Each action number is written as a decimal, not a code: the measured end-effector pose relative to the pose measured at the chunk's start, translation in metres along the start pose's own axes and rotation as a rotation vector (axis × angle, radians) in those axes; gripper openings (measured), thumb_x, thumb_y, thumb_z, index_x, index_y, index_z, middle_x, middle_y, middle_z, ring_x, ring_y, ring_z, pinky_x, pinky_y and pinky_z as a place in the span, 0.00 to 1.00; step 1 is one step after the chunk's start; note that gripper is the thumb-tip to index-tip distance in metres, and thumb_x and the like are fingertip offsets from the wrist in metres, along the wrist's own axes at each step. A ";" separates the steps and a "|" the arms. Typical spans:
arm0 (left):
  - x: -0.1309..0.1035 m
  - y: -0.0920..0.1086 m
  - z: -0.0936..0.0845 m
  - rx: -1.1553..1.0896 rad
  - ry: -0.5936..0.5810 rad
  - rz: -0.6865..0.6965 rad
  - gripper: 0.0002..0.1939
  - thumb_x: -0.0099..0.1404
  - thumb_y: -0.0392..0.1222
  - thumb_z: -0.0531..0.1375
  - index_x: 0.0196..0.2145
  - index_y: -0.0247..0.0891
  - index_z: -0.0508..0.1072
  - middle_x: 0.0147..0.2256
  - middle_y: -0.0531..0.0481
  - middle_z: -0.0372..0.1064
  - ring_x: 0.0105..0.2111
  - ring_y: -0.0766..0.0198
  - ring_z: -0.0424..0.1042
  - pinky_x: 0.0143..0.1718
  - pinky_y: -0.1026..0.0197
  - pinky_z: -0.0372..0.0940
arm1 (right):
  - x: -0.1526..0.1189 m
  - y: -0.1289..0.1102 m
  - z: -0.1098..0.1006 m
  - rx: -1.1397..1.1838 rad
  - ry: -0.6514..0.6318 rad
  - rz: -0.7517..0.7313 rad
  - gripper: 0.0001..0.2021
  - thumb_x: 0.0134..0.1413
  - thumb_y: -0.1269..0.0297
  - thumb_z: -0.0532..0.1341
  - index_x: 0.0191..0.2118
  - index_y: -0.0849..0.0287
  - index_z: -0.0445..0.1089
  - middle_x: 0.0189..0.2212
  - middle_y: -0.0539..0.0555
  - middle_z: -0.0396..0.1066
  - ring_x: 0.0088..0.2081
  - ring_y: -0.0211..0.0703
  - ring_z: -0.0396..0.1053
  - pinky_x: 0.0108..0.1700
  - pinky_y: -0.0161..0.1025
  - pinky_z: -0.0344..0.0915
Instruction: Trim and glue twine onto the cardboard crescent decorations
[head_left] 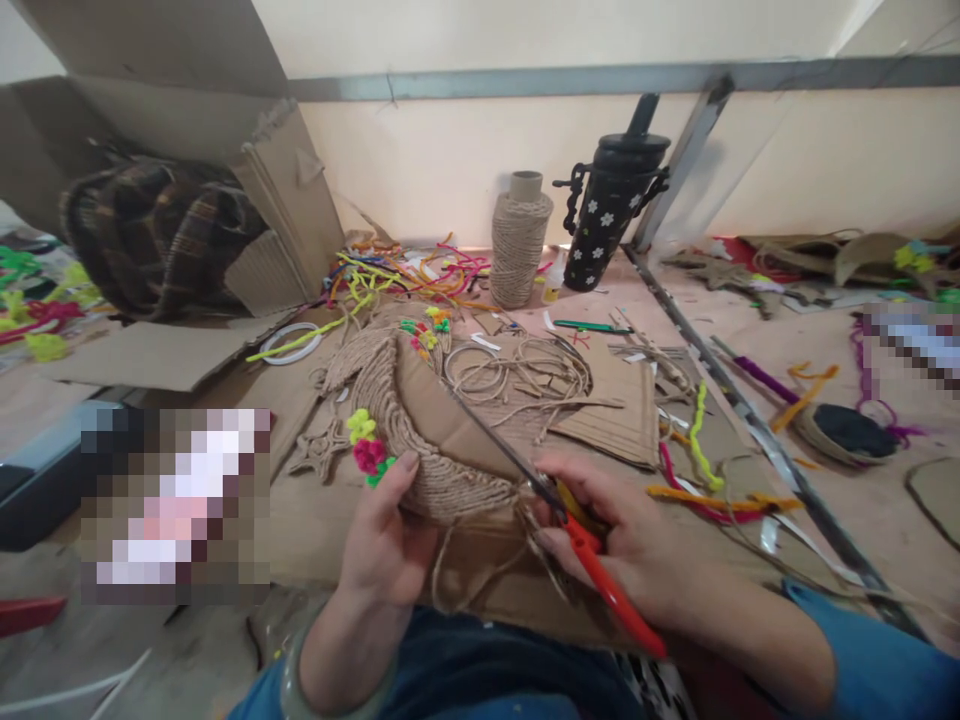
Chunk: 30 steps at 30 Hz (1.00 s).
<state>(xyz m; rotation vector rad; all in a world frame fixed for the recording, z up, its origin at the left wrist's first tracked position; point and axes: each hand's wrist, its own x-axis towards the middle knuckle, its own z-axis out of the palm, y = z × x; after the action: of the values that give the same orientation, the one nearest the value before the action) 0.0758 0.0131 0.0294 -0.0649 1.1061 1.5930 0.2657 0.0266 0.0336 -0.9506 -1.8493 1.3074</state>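
While the left hand (pixel 388 540) pinches the rope crescent (pixel 454 487) between thumb and fingers, beside its bright flowers (pixel 367 456), the right hand (pixel 626 525) grips the red-handled scissors (pixel 606 580) near the crescent's right tip. The crescent is at the near side of the bench (pixel 626 308); farther back, a twine spool (pixel 520 245) stands near a black tumbler (pixel 611 205).

A pale cream wall (pixel 420 150), crossed by a grey metal strip (pixel 480 84), fills the top of the frame, softly lit. A metal-edged seam divides the pinkish worktop (pixel 739 345) at right; grey floor (pixel 202 660) shows at lower left.
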 end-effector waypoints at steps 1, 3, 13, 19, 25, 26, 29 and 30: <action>0.000 0.001 0.000 -0.006 0.004 -0.002 0.04 0.51 0.35 0.63 0.23 0.42 0.78 0.24 0.55 0.80 0.26 0.62 0.77 0.29 0.64 0.73 | -0.001 0.001 0.002 0.001 -0.005 -0.008 0.19 0.51 0.68 0.61 0.51 0.53 0.66 0.35 0.52 0.73 0.34 0.38 0.73 0.35 0.34 0.71; -0.002 0.002 0.001 -0.021 0.007 -0.011 0.05 0.52 0.35 0.62 0.23 0.42 0.78 0.25 0.54 0.80 0.26 0.61 0.78 0.28 0.65 0.73 | -0.002 0.004 0.004 -0.015 -0.014 -0.029 0.21 0.51 0.69 0.61 0.53 0.53 0.65 0.39 0.53 0.74 0.37 0.39 0.74 0.36 0.34 0.71; 0.001 0.005 0.004 -0.111 0.039 -0.069 0.11 0.57 0.33 0.57 0.24 0.40 0.78 0.23 0.53 0.80 0.23 0.64 0.77 0.26 0.66 0.72 | 0.002 -0.004 -0.002 -0.181 -0.040 -0.108 0.20 0.53 0.66 0.60 0.53 0.54 0.64 0.38 0.55 0.76 0.34 0.43 0.75 0.37 0.37 0.73; 0.004 0.009 0.002 -0.130 0.068 -0.073 0.10 0.57 0.32 0.58 0.24 0.39 0.78 0.23 0.52 0.80 0.22 0.64 0.77 0.27 0.64 0.73 | 0.003 -0.003 -0.017 -0.239 0.052 -0.063 0.17 0.55 0.62 0.60 0.50 0.56 0.63 0.31 0.51 0.71 0.24 0.36 0.69 0.28 0.32 0.69; -0.002 0.013 0.007 -0.126 0.114 -0.118 0.13 0.60 0.34 0.55 0.25 0.38 0.79 0.23 0.49 0.80 0.23 0.62 0.77 0.31 0.61 0.75 | -0.010 0.002 -0.035 -0.430 0.039 -0.148 0.31 0.41 0.59 0.68 0.54 0.53 0.62 0.43 0.57 0.72 0.43 0.52 0.73 0.46 0.46 0.72; -0.002 0.012 0.007 -0.131 0.114 -0.110 0.12 0.59 0.34 0.55 0.25 0.38 0.79 0.22 0.50 0.79 0.23 0.62 0.77 0.32 0.60 0.74 | -0.012 0.003 -0.038 -0.463 0.020 -0.147 0.33 0.40 0.60 0.69 0.55 0.52 0.62 0.46 0.58 0.71 0.45 0.55 0.72 0.47 0.47 0.72; -0.001 0.010 0.001 -0.129 0.075 -0.049 0.09 0.57 0.35 0.58 0.25 0.39 0.79 0.23 0.51 0.80 0.24 0.62 0.77 0.31 0.61 0.74 | -0.012 0.005 -0.043 -0.526 -0.026 -0.135 0.33 0.37 0.60 0.71 0.53 0.52 0.64 0.49 0.59 0.71 0.48 0.59 0.72 0.45 0.47 0.73; 0.000 0.009 -0.001 -0.127 0.067 -0.026 0.08 0.57 0.35 0.59 0.26 0.39 0.79 0.24 0.52 0.80 0.25 0.62 0.77 0.31 0.61 0.74 | -0.011 0.004 -0.045 -0.538 -0.031 -0.133 0.31 0.37 0.60 0.71 0.52 0.51 0.66 0.49 0.59 0.72 0.47 0.59 0.73 0.43 0.47 0.74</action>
<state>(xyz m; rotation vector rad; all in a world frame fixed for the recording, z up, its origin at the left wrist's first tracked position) 0.0679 0.0129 0.0343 -0.2183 1.0502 1.6465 0.3101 0.0393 0.0412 -1.0510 -2.3002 0.7554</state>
